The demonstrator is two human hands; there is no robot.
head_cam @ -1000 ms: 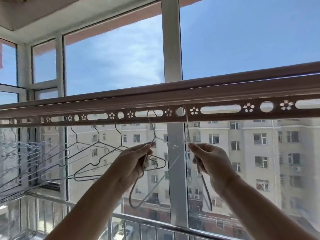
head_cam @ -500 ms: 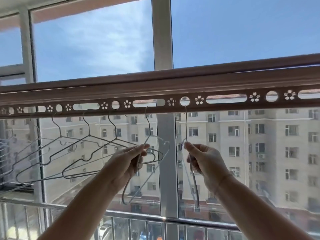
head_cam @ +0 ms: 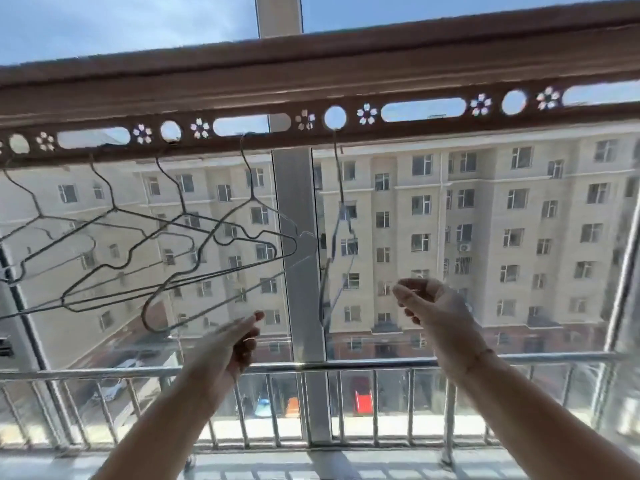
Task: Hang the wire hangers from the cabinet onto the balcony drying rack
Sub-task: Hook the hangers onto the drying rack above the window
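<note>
The brown drying rack bar runs across the top, pierced with round holes, slots and flower cut-outs. Several wire hangers hang from it on the left. One more wire hanger is hooked in a slot near the middle. Another, the edge-on hanger, hangs from a round hole. My left hand is below the middle hanger with its fingers stretched up and nothing gripped. My right hand is right of the edge-on hanger and apart from it, fingers loosely curled and holding nothing.
A white window post stands behind the hangers. A metal railing with vertical bars crosses below my hands, and a steel pole rises at the right. Apartment blocks lie beyond the glass.
Both hands have let go of the hangers they held and have dropped lower. The two hangers now hang free from the bar. The view has tilted down.
</note>
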